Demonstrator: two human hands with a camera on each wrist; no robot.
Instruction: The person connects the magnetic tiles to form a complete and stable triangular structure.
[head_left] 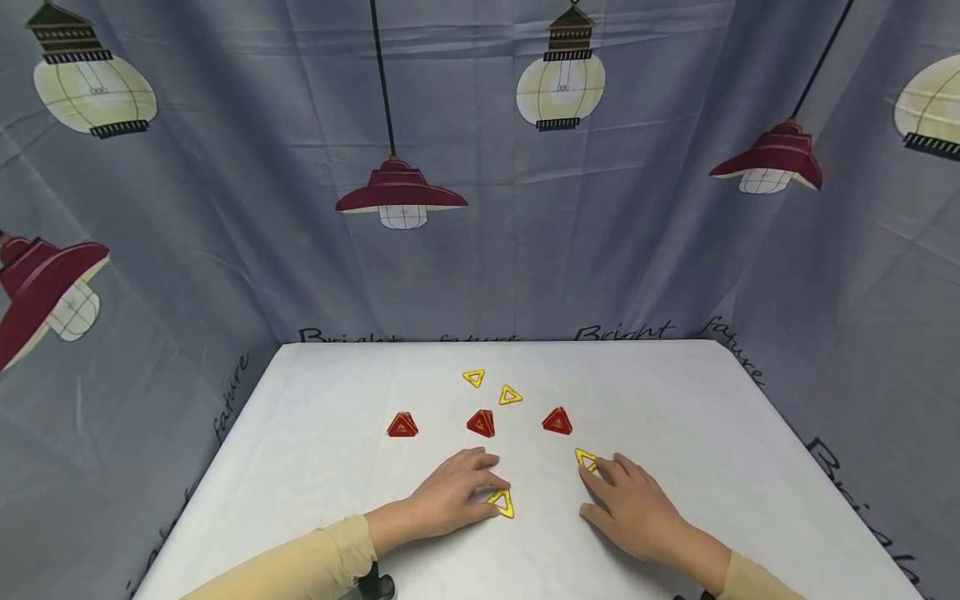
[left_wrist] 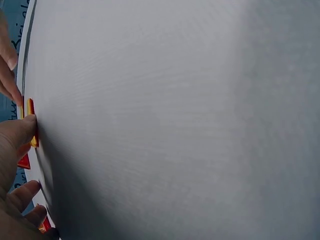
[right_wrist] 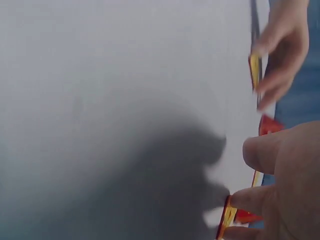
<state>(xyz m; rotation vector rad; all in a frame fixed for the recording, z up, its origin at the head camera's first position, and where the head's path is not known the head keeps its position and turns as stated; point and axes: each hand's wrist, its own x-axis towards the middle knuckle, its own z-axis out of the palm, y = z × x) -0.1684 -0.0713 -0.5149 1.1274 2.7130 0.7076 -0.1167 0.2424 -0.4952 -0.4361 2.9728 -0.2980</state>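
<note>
My left hand (head_left: 453, 492) pinches a yellow triangular frame tile (head_left: 507, 505) between thumb and index finger, low over the white table. Farther right, my right hand (head_left: 633, 508) touches another yellow triangular tile (head_left: 582, 456) with its index and middle fingers, while its thumb stands apart from the tile. In the right wrist view this tile (right_wrist: 228, 218) is partly covered by the fingers. Beyond the hands stand three small red pyramids: a left one (head_left: 402, 425), a middle one (head_left: 482, 423) and a right one (head_left: 557, 421).
Two more yellow triangular tiles, one farther back (head_left: 474, 377) and one nearer (head_left: 510, 395), lie behind the middle pyramid. A white cloth covers the table (head_left: 315, 467). Blue-grey curtain (head_left: 480, 275) with printed lamps hangs around the back and sides.
</note>
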